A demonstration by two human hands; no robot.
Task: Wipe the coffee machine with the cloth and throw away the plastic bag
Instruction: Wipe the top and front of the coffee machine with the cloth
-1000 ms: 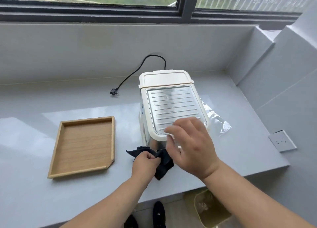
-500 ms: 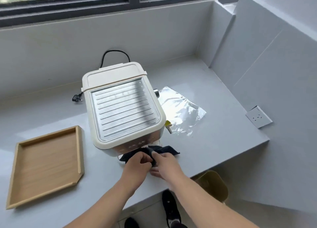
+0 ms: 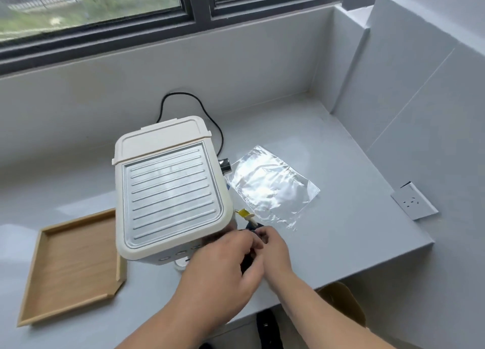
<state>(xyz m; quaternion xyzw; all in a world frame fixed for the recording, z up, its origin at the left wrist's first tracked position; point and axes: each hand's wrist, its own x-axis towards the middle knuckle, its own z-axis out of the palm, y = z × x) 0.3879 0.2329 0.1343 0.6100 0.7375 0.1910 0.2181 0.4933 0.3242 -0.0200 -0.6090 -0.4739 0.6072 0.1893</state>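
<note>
A cream coffee machine (image 3: 170, 188) with a ribbed metal top stands on the grey counter (image 3: 341, 230). At its front right corner my left hand (image 3: 223, 270) and my right hand (image 3: 274, 249) are bunched together and grip a dark cloth (image 3: 248, 261). Only small bits of the cloth show between the fingers. A clear plastic bag (image 3: 273, 188) lies flat on the counter just right of the machine, beyond my hands. A small yellow-tagged steam wand (image 3: 246, 216) sticks out above my hands.
A wooden tray (image 3: 70, 267) lies left of the machine. The black power cord (image 3: 189, 104) loops behind it. A wall socket (image 3: 413, 200) sits on the right wall. A yellowish bin (image 3: 341, 306) stands on the floor below the counter's edge. Above the back wall is a window.
My right hand left the machine's top and joined the left on the cloth. Both hands have bunched the cloth up at the machine's front right corner. The camera view has shifted.
</note>
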